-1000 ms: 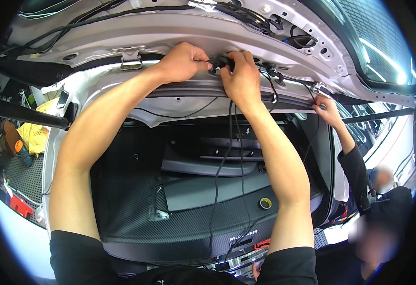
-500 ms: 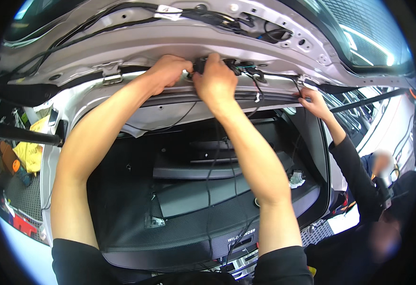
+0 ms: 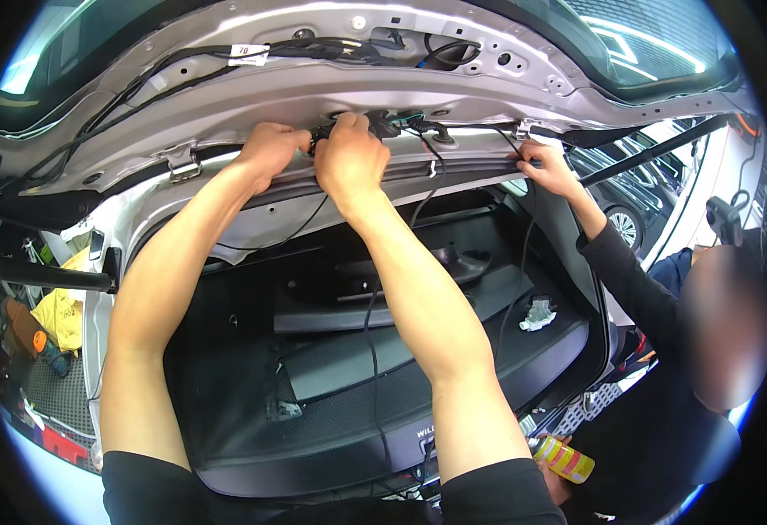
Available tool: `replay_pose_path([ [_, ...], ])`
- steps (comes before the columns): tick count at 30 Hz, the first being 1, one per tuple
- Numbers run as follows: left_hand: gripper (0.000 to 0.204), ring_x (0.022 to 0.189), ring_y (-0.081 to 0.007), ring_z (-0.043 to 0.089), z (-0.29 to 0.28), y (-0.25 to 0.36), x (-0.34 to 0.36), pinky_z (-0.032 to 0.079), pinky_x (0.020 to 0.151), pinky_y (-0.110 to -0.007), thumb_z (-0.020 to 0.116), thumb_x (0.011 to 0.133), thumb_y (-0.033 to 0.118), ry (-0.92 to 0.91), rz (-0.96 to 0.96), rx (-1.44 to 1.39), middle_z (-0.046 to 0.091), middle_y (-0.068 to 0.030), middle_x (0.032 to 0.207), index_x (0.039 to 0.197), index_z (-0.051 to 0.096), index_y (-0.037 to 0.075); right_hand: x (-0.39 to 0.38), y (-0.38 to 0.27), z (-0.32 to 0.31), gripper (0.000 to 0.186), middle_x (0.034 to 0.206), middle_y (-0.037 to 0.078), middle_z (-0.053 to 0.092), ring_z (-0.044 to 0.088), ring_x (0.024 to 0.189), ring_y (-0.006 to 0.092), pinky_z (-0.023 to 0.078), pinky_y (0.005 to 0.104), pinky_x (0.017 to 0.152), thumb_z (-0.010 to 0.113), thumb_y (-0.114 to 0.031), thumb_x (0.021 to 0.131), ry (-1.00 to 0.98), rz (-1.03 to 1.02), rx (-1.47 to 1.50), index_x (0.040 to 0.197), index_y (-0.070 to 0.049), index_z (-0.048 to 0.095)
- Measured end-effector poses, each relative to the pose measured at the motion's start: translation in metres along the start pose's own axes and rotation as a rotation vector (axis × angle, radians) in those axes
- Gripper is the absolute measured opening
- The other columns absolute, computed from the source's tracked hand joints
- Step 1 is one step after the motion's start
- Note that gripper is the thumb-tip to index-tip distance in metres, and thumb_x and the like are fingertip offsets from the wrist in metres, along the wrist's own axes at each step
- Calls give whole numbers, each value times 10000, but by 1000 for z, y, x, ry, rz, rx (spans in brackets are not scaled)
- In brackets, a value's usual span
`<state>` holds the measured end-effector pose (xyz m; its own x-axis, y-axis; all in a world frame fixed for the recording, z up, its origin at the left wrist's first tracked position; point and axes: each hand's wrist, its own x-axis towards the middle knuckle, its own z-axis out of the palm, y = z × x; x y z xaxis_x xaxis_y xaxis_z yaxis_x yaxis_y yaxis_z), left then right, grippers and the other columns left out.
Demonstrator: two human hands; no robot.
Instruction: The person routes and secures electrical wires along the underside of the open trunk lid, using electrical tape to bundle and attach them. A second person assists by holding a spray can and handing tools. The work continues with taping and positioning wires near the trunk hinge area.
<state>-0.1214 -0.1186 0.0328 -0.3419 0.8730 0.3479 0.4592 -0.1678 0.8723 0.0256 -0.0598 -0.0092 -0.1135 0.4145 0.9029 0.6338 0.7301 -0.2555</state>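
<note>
Black wiring bundle (image 3: 388, 128) sits at twelve o'clock beneath the raised tailgate (image 3: 261, 87). The right hand (image 3: 353, 162) curls closed over it; the left hand (image 3: 271, 156), near eleven, has its fingers drawn narrow beside it, any grip hidden. Work looks partway: wiring on the tailgate lies exposed, and a loose cable (image 3: 373, 350) dangles at six. Toward two, a co-worker's hand (image 3: 551, 171) touches the edge seal; near five, a yellow can (image 3: 565, 459). Trim (image 3: 339, 317) lies at seven. Both forearms block some of the cargo area.
</note>
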Motion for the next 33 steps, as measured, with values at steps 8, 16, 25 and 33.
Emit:
replay_pose_path([
  [8,228,700,-150,534,-3,-4,-4,430,661,-352,716,879,218,88,144,275,605,-44,705,813,719,-1,1,1,-2,337,1007,203,686,732,888,396,597,530,748,758,-233,836,8,-74,-67,1019,12,619],
  [16,273,906,-425,710,-7,-13,-8,541,806,-495,677,902,294,145,357,701,743,-212,905,945,729,29,4,69,-84,186,971,199,780,747,942,403,590,491,858,707,-185,885,-114,-24,211,958,-32,784],
  [25,192,967,-490,675,7,1,-19,510,850,-590,606,933,199,185,461,988,729,-240,951,991,699,40,27,112,-54,351,1025,181,795,751,984,403,579,476,899,807,-236,854,-262,15,235,1178,-99,803],
  [33,143,911,-490,681,17,-5,-11,524,841,-591,639,895,158,271,470,874,735,-229,905,914,715,39,5,89,-39,265,1119,190,701,705,1002,434,544,522,868,809,-141,825,19,60,363,1053,-29,734],
])
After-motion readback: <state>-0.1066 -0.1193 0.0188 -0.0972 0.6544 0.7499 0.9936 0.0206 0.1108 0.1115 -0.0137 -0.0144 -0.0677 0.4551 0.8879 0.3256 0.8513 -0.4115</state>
